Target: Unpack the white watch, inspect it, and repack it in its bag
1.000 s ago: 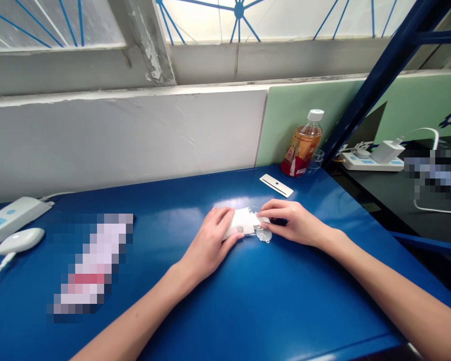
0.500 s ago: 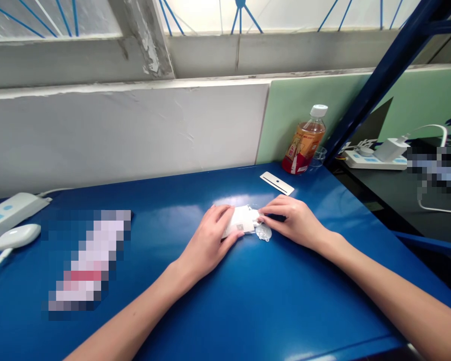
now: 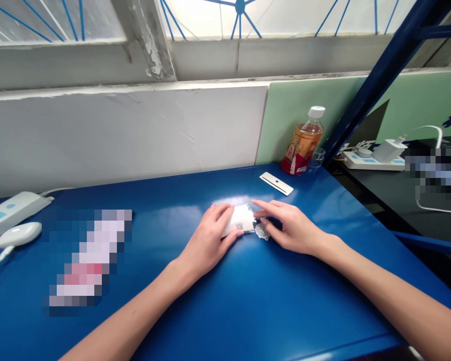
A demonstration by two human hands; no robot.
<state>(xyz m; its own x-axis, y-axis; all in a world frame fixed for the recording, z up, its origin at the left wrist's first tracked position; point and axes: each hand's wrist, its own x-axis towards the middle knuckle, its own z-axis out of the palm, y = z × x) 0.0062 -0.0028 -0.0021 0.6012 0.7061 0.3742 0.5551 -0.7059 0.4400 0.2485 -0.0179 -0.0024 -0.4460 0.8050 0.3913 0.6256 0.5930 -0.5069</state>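
A small white box (image 3: 241,219) with a printed square mark lies on the blue table (image 3: 218,311). My left hand (image 3: 212,233) grips its left side, fingers on the far edge and thumb on the near edge. At the box's right end is my right hand (image 3: 287,225), its fingers apart, with fingertips close to the end of the box. Whether they touch it is hard to tell. A clear crumpled plastic piece (image 3: 262,231) lies under the right thumb and fingertips, beside the box.
Behind the hands lies a white card with a dark slot (image 3: 276,183). A drink bottle (image 3: 303,143) stands at the back right. A pixelated flat object (image 3: 93,255), a white power strip (image 3: 13,213) and a white oval device (image 3: 18,235) are on the left.
My right hand's fingers have spread apart from their pinch at the box's right end, and the white part between them no longer shows. My left hand keeps its hold.
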